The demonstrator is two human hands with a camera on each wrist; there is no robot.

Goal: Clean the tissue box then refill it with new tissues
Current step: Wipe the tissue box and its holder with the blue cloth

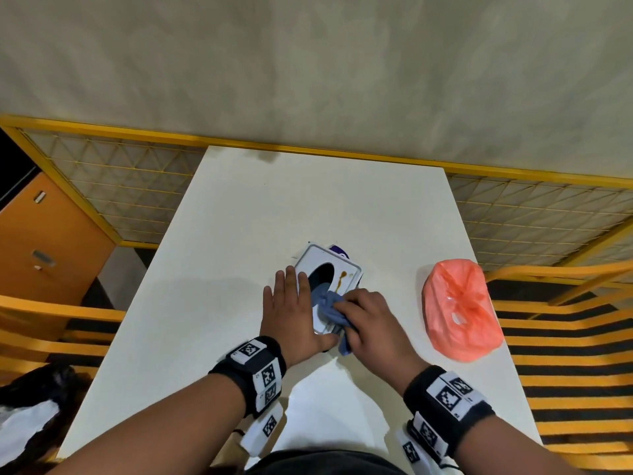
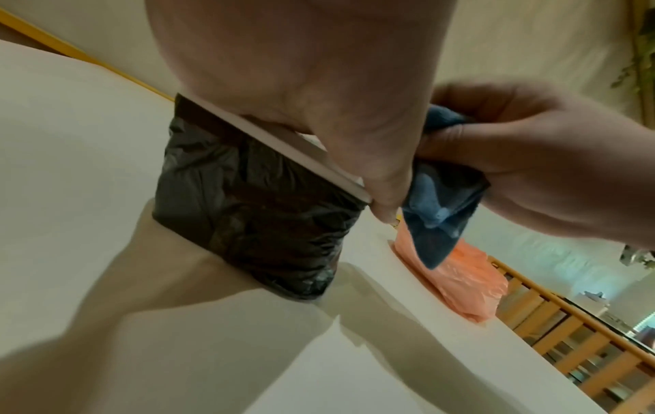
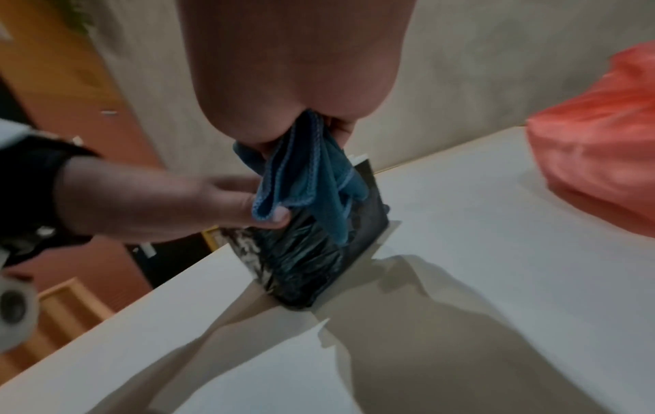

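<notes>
Both forearms reach forward wearing black marker-tagged wristbands, the left hand (image 1: 294, 310) laid flat with straight fingers and thumb hooked low, the right hand (image 1: 368, 320) curled, knuckles up.

A white table (image 1: 260, 214) carries two things. A tissue box (image 1: 342, 265) with a white top and dark sides stands near the middle, somewhat toward the near edge. A tied orange plastic bag (image 1: 460, 311) lies well apart from it, at the right edge.
</notes>
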